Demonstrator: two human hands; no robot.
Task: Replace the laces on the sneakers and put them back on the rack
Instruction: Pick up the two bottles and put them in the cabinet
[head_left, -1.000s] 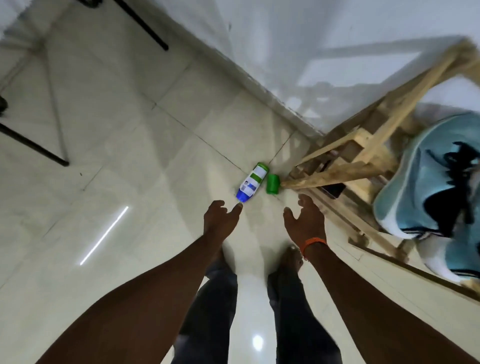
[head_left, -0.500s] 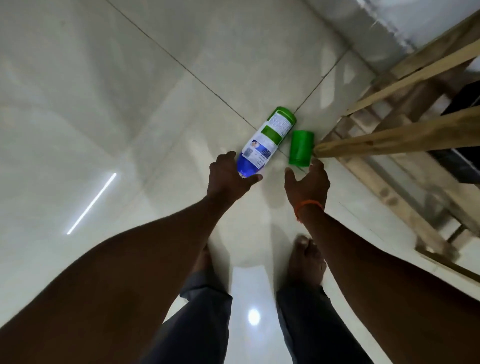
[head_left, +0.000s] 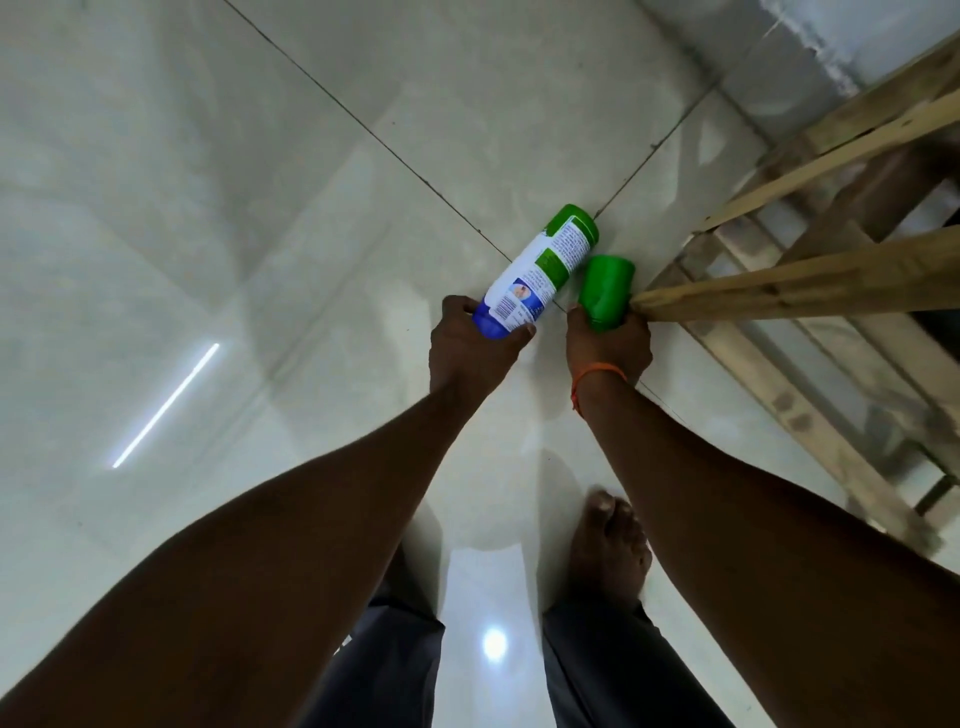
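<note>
Head view is directed steeply down along two bare forearms onto a pale tiled floor (head_left: 260, 208). The left hand (head_left: 470, 348) is curled round the blue end of a white bottle (head_left: 540, 270). The thumb on the near side and the fingers on the far side are closed against it, so that end is gripped. The bottle is pointed away from the person and to the right, with a printed label along its body and a green band at its far end. Whether it is lifted off the tiles or rested on them cannot be told. The right hand (head_left: 610, 343) is wrapped round the near end of a green cylinder (head_left: 605, 291), whose far end is left uncovered. The cylinder is held just beside the bottle's labelled body and just beside the sawn end of a wooden rail. That rail belongs to the wooden rack (head_left: 779, 291), by which the right edge of the view is filled. The rack is set close to the wall (head_left: 779, 52) at the upper right. An orange thread (head_left: 597, 374) is worn on the right wrist. Below the hands, a bare foot (head_left: 610, 551) and grey trouser legs (head_left: 389, 670) are seen, and a bright streak of light (head_left: 166, 405) is reflected on the tiles at the left.
</note>
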